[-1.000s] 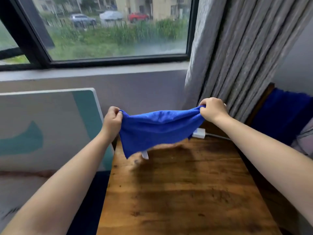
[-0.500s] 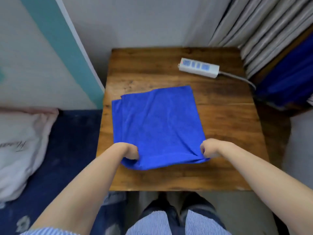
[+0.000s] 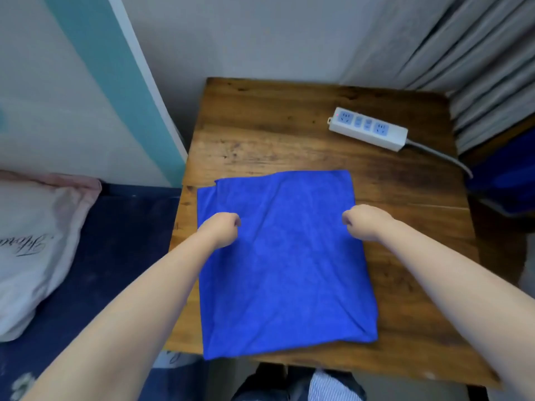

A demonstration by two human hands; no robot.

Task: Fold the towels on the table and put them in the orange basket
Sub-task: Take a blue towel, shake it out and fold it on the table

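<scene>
A bedroom at home: pillow [image 3: 31, 244], curtains [image 3: 463, 53], wooden bedside table [image 3: 260, 125].

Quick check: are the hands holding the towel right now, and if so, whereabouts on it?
Both hands are curled over the blue towel, the left hand near its left edge, the right hand near its right edge. Whether the fingers actually pinch the cloth cannot be told.

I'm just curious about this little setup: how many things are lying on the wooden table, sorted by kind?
Blue towel: 1
White power strip: 1
Total: 2, both lying on the wooden table. No orange basket is in view.
</scene>
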